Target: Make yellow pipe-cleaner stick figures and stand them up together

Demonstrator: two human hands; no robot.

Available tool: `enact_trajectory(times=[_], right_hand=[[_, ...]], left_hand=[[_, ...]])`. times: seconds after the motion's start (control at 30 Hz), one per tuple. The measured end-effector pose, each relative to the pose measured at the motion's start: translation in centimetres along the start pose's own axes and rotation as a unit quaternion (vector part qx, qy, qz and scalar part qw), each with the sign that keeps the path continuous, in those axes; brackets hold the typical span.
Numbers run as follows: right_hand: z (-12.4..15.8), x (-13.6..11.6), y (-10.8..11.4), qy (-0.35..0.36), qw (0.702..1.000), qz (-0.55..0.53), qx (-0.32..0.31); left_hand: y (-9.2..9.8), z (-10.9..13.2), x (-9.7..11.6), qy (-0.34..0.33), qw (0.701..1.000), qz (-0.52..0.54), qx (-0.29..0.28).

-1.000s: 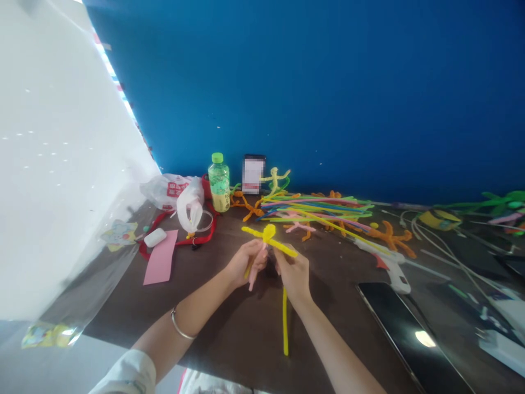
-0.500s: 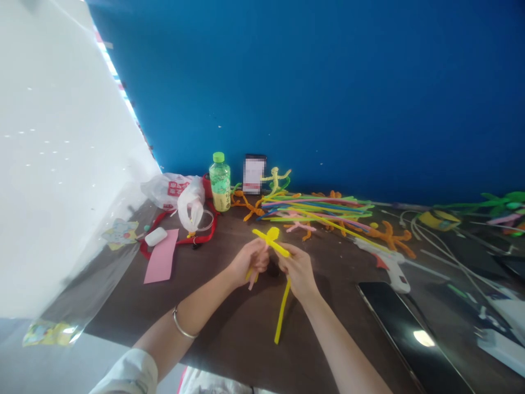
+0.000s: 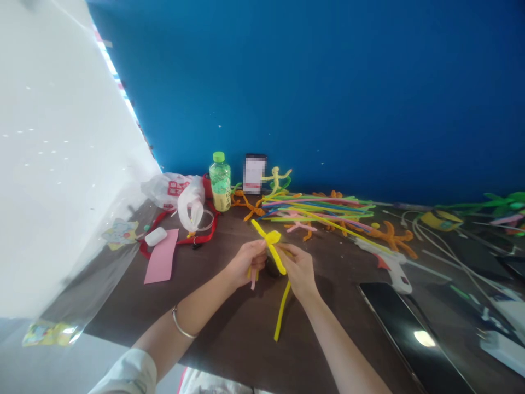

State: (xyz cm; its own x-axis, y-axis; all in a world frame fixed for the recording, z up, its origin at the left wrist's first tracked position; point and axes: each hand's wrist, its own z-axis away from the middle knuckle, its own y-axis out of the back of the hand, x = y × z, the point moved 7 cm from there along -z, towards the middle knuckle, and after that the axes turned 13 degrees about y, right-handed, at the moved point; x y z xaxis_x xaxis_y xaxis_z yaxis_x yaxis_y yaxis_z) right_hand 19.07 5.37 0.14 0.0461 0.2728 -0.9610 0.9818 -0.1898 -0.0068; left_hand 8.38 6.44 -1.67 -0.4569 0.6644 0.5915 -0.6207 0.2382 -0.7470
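Observation:
A yellow pipe-cleaner figure [image 3: 272, 237] with a round head and two outstretched arms is held above the dark table [image 3: 229, 339]. My left hand [image 3: 251, 264] is closed on its body, and a pale pink end pokes out below the fingers. On the other side my right hand [image 3: 296, 269] pinches a yellow pipe cleaner [image 3: 281, 313], whose long free end hangs down toward the table. The figure's lower body is hidden behind the fingers.
Pipe cleaners [image 3: 320, 208] lie bundled at the back, with orange figures [image 3: 391, 239] around them. A glue gun [image 3: 394, 268] and a phone [image 3: 406, 328] are on the right. On the left are a bottle [image 3: 220, 183], a plastic bag [image 3: 191, 202] and pink paper [image 3: 162, 257].
The figure has turned in my hands: its left arm now points higher and its right arm lower. My right hand has shifted slightly, and the hanging pipe-cleaner end has barely moved.

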Motion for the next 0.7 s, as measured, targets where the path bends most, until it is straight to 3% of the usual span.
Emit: enact_trajectory(times=[0.43, 0.6, 0.7], right_hand=[[-0.4, -1.6, 0.8, 0.047, 0.998, 0.051, -0.014], [-0.4, -1.5, 0.9, 0.040, 0.998, 0.044, -0.017], [-0.3, -1.3, 1.1, 0.036, 0.998, 0.058, -0.007]], left_hand=[[-0.9, 0.1, -0.7, 0.040, 0.997, 0.016, -0.057], [-0.6, 0.0, -0.5, 0.034, 0.998, -0.040, -0.037], [-0.2, 0.0, 0.1, -0.008, 0.994, -0.108, -0.001]])
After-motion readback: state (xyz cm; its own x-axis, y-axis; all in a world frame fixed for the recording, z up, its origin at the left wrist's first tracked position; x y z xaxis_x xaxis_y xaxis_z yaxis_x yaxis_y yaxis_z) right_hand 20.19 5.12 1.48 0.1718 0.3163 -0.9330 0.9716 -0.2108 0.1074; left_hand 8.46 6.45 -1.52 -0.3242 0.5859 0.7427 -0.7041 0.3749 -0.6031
